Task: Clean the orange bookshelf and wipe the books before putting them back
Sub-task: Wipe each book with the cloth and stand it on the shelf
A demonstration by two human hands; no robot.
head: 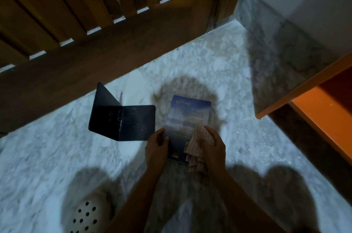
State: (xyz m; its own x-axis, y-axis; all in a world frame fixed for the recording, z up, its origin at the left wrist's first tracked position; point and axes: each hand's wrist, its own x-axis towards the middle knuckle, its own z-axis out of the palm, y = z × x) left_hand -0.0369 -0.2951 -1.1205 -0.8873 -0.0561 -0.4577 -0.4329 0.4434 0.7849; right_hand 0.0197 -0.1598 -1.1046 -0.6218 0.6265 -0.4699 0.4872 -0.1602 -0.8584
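A blue paperback book (187, 116) with pale print on its cover sits low in the middle of the view, over a white-and-grey marble floor (57, 147). Whether its far edge touches the floor cannot be told. The left hand (156, 146) pinches the book's near left edge, with the thumb on the cover and the fingers curled under it. The right hand (211, 142) is closed around a crumpled pink-striped cloth (198, 144) and presses it onto the cover's near right corner. The cloth's loose end hangs past the book's near edge.

Just left of the book, apart from it by a narrow strip of floor, stands a dark blue L-shaped metal bookend (122, 120). One plate lies flat, speckled with dust, and the other rises at its left end. The flat plate's near right corner lies close to the left hand.

The orange wooden bookshelf (322, 105) enters from the right edge, with its front corner well apart from the book. A broad stretch of bare marble lies between the two. Beyond the book the floor runs open up to a brown slatted wooden door (95, 15) that crosses the upper left. It also reaches a grey stone skirting (282, 38) below a white wall at the upper right. At the lower left, near the left forearm, a cream perforated clog (86, 215) rests on the floor.
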